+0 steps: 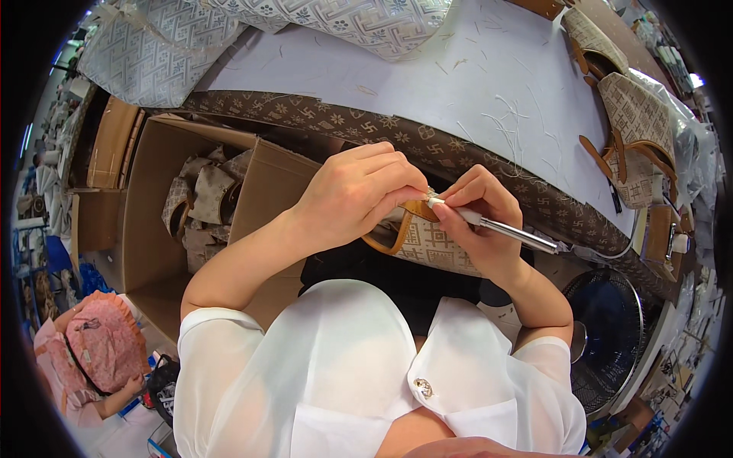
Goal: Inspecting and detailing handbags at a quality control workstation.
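Note:
Close together over the table's near edge, both my hands are at a beige patterned bag (439, 250) with tan leather trim. My left hand (355, 191) is closed in a pinch at the end of a tan leather strap (418, 209). Between the fingers of my right hand (492, 217) is a slim pen-shaped tool (519, 233), white toward the tip and silver at the back. Its tip meets the left fingertips at the strap end, where the exact contact is hidden. The bag hangs below the hands, partly covered by them.
Loose threads (511, 114) lie on the pale tabletop (489, 69). Silver patterned fabric (343, 23) covers its far left. Similar bags (637, 114) sit at right. A cardboard box (256, 183) of bags stands left, a fan (607, 336) lower right. Another person (95, 351) is lower left.

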Available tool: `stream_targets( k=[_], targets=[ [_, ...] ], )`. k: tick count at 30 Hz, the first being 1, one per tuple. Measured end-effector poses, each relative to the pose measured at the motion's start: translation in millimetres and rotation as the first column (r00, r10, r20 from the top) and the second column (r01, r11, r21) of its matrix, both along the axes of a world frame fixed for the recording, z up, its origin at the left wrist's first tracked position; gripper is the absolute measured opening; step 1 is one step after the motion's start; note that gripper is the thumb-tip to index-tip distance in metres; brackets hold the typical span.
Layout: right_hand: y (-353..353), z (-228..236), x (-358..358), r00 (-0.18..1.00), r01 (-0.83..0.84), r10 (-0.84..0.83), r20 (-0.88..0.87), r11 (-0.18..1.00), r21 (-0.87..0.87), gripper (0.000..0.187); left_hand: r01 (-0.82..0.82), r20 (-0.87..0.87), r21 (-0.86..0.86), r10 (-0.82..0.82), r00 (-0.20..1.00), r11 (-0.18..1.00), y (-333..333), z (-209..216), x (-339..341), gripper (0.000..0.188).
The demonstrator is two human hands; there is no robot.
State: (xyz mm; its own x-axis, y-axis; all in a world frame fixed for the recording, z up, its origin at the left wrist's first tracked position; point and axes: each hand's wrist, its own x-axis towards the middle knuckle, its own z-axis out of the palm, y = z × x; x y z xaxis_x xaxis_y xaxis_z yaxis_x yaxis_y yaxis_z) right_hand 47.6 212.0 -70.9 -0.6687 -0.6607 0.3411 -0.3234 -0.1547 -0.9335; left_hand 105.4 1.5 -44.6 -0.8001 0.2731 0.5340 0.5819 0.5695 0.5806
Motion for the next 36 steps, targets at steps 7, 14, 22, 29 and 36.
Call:
stream_targets(
  k=[7,14,22,29,36],
  targets=[
    [-3.7,1.9,1.5,0.999,0.045,-0.046,0.024,0.999,0.016,0.015,0.02,-0.006,-0.003,-0.02,1.0,1.0,-1.7,-1.5,2.0,0.009],
    [1.9,-0.5,-13.6,0.989,0.089,-0.067,0.128,0.98,-0.18,0.007,-0.01,0.024,-0.042,0.011,1.0,0.999,-22.9,-28.6,27.7,0.013],
    [29.4,41.0,-53.8,0.951,0.304,-0.281,0.131,0.766,-0.566,0.011,0.103,0.031,-0.397,-0.099,0.995,0.912,-39.7,-43.4,37.1,0.023],
    [39.8,93.9,-12.5,0.93,0.118,0.153,0.336,0.739,-0.663,0.01,-0.129,0.823,0.195,-0.09,0.56,0.972,4.2,26.6,14.2,0.026],
    [-9.7,15.2,21.2,0.902,-0.071,0.172,0.396,0.964,-0.257,0.015,-0.298,0.899,0.323,-0.193,0.392,0.898,-6.3,-26.2,0.9,0.028]
  ],
)
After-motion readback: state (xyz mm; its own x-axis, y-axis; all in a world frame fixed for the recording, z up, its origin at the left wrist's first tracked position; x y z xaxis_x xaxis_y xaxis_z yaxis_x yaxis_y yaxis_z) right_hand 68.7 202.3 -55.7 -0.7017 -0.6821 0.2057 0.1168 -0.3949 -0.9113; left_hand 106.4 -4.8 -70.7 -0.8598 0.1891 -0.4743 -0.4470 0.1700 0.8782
